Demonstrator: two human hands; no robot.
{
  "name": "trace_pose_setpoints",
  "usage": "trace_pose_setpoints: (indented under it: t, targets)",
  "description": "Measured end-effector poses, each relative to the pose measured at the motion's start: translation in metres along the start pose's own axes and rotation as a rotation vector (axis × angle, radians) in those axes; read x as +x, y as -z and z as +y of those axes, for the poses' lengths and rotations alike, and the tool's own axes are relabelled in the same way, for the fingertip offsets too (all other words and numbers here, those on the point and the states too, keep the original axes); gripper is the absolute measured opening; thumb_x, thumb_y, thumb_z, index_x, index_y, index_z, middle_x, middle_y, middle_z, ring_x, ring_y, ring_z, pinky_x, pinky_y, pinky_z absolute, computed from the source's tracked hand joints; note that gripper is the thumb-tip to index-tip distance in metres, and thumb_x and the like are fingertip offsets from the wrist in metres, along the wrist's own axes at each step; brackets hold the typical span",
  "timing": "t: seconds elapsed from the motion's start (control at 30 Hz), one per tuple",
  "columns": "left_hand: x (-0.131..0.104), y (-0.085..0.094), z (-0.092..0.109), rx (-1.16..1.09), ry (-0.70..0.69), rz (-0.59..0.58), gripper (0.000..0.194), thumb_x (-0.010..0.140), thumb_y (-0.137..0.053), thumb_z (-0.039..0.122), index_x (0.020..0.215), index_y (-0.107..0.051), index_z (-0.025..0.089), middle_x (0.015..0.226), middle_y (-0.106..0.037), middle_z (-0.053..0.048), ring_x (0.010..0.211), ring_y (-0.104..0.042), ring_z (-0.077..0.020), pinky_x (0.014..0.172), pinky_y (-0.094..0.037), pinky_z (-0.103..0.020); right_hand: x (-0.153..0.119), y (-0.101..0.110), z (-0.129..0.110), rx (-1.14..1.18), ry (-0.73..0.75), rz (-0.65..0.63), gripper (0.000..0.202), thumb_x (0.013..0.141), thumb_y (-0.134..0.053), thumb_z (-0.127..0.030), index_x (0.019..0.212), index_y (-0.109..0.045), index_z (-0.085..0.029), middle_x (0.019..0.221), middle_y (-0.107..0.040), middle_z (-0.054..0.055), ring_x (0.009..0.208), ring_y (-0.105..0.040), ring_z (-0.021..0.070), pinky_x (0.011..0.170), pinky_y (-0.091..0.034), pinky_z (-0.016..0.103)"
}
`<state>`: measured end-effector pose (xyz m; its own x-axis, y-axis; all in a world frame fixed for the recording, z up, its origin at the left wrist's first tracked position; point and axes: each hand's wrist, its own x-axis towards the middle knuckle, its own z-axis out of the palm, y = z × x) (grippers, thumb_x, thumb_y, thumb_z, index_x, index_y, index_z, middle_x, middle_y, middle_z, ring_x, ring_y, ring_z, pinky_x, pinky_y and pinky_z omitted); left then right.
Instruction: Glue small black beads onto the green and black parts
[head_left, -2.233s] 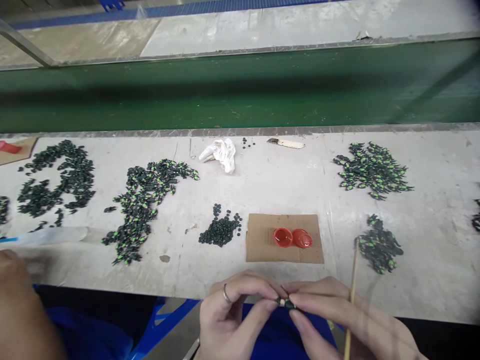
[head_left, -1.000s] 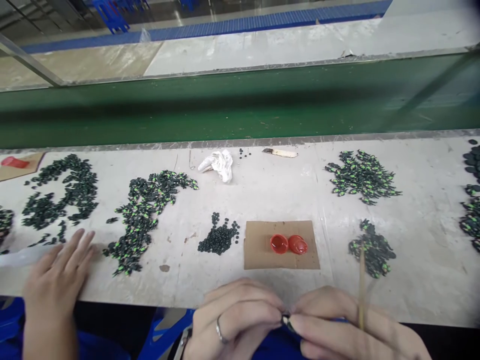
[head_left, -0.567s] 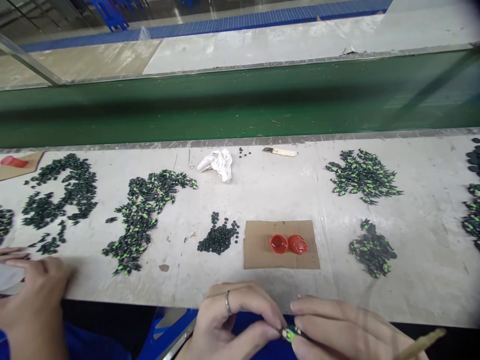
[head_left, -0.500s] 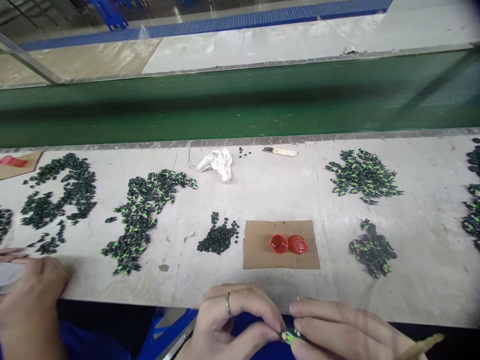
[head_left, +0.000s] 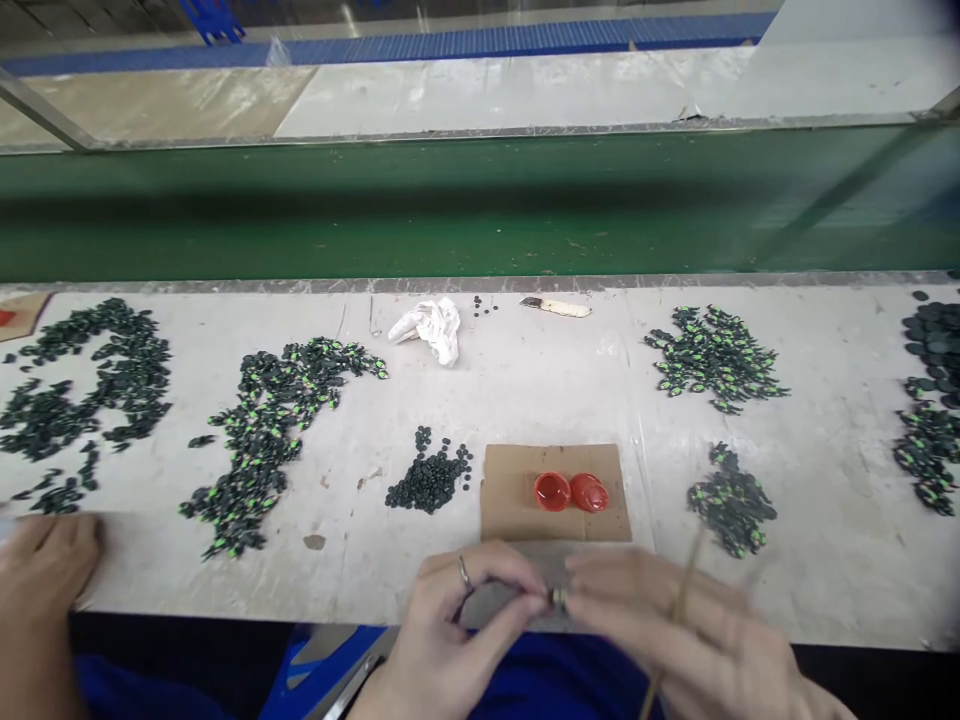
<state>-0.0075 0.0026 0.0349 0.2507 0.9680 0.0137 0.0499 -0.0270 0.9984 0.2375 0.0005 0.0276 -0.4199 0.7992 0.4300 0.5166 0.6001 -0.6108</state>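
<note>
My left hand (head_left: pixel 472 625), with a ring on one finger, pinches a small dark piece with green marks (head_left: pixel 557 598) between thumb and forefinger near the table's front edge. At its other side, the fingertips of my right hand (head_left: pixel 667 615) meet the piece, blurred by motion. A thin tan stick (head_left: pixel 680 605) is held in the right hand and slants across it. Just beyond my hands, two small red cups (head_left: pixel 553 491) with glossy red contents rest on a piece of cardboard (head_left: pixel 510 515). Left of the cardboard is a pile of small dark discs (head_left: pixel 427 480).
Piles of green-marked dark pieces lie left (head_left: pixel 259 430) and right (head_left: pixel 716 360). A crumpled white cloth (head_left: pixel 435 330) and a knife (head_left: pixel 556 307) lie toward the back, before a green belt (head_left: pixel 450 215). A co-worker's hand (head_left: pixel 56 560) rests at far left.
Both hands have risen in view, toward the table edge, with the piece between them. The stick in my right hand has swung from pointing right to nearly upright. The co-worker's hand has shifted left.
</note>
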Motion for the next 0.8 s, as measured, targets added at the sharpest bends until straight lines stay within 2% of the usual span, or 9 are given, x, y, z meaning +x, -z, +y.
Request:
trace_pose_setpoints:
  t: [0.07, 0.13, 0.2, 0.23, 0.3, 0.37, 0.43, 0.6, 0.8]
  targets:
    - [0.0, 0.003, -0.005, 0.051, 0.039, 0.123, 0.018, 0.095, -0.067, 0.01, 0.094, -0.074, 0.027, 0.082, -0.079, 0.003, 0.076, -0.076, -0.0114, 0.077, -0.06, -0.016, 0.007, 0.006, 0.033, -0.082, -0.149, 0.124, 0.032, 0.103, -0.051, -0.054, 0.106, -0.074, -0.032, 0.1, -0.082, -0.007, 0.082, -0.08, 0.0154, 0.068, -0.067, 0.026]
    - [-0.001, 0.011, -0.011, 0.139, 0.06, 0.219, 0.016, 0.1, -0.063, 0.015, 0.098, -0.071, 0.029, 0.084, -0.078, 0.005, 0.077, -0.075, -0.0104, 0.077, -0.06, -0.016, 0.014, 0.023, 0.073, -0.235, -0.348, 0.179, 0.029, 0.104, -0.059, -0.048, 0.109, -0.072, -0.023, 0.103, -0.079, 0.003, 0.089, -0.076, 0.0188, 0.081, -0.066, 0.038]
    - [-0.002, 0.023, -0.019, 0.264, 0.075, 0.262, 0.012, 0.101, -0.061, 0.019, 0.1, -0.069, 0.029, 0.082, -0.077, 0.005, 0.074, -0.074, -0.0113, 0.074, -0.061, -0.018, 0.021, 0.044, 0.107, -0.347, -0.472, 0.208, 0.039, 0.103, -0.056, -0.057, 0.103, -0.072, -0.022, 0.092, -0.073, 0.002, 0.08, -0.069, 0.0172, 0.076, -0.06, 0.035]
    - [-0.003, 0.029, -0.023, 0.33, 0.08, 0.271, 0.011, 0.1, -0.062, 0.019, 0.101, -0.068, 0.028, 0.081, -0.076, 0.004, 0.073, -0.074, -0.0122, 0.073, -0.062, -0.019, 0.024, 0.052, 0.119, -0.38, -0.509, 0.2, 0.043, 0.1, -0.055, -0.062, 0.101, -0.072, -0.022, 0.091, -0.071, 0.002, 0.078, -0.065, 0.0174, 0.075, -0.057, 0.036]
    - [-0.005, 0.04, -0.033, 0.443, 0.071, 0.293, 0.009, 0.097, -0.065, 0.018, 0.099, -0.07, 0.026, 0.079, -0.074, 0.003, 0.071, -0.072, -0.0142, 0.069, -0.061, -0.022, 0.027, 0.062, 0.129, -0.406, -0.549, 0.188, 0.052, 0.095, -0.051, -0.072, 0.096, -0.073, -0.024, 0.095, -0.072, 0.005, 0.09, -0.063, 0.025, 0.078, -0.05, 0.042]
    - [-0.007, 0.048, -0.043, 0.542, 0.055, 0.317, 0.009, 0.096, -0.066, 0.017, 0.097, -0.073, 0.023, 0.083, -0.074, 0.0, 0.072, -0.071, -0.016, 0.068, -0.06, -0.026, 0.026, 0.063, 0.121, -0.404, -0.6, 0.21, 0.053, 0.094, -0.049, -0.073, 0.101, -0.072, -0.027, 0.106, -0.072, 0.009, 0.103, -0.06, 0.0346, 0.078, -0.044, 0.046]
    - [-0.01, 0.053, -0.053, 0.647, 0.05, 0.329, 0.009, 0.096, -0.066, 0.019, 0.098, -0.074, 0.022, 0.091, -0.075, -0.004, 0.075, -0.071, -0.0184, 0.07, -0.059, -0.03, 0.024, 0.06, 0.102, -0.375, -0.686, 0.254, 0.047, 0.096, -0.046, -0.067, 0.11, -0.07, -0.029, 0.112, -0.07, 0.008, 0.102, -0.059, 0.0385, 0.074, -0.04, 0.046]
    - [-0.013, 0.053, -0.064, 0.823, 0.047, 0.326, 0.01, 0.099, -0.064, 0.021, 0.101, -0.074, 0.02, 0.099, -0.074, -0.008, 0.084, -0.074, -0.0229, 0.073, -0.059, -0.036, 0.015, 0.049, 0.058, -0.221, -0.797, 0.249, 0.038, 0.099, -0.041, -0.061, 0.108, -0.068, -0.037, 0.108, -0.067, 0.004, 0.102, -0.062, 0.0386, 0.08, -0.04, 0.05]
    - [-0.007, 0.055, -0.059, 0.904, 0.003, 0.222, 0.017, 0.101, -0.057, 0.017, 0.099, -0.073, 0.021, 0.098, -0.072, -0.007, 0.08, -0.073, -0.0209, 0.069, -0.058, -0.034, 0.008, 0.034, 0.049, -0.091, -0.801, 0.282, 0.042, 0.103, -0.034, -0.061, 0.103, -0.07, -0.038, 0.104, -0.07, 0.001, 0.1, -0.063, 0.0352, 0.093, -0.043, 0.054]
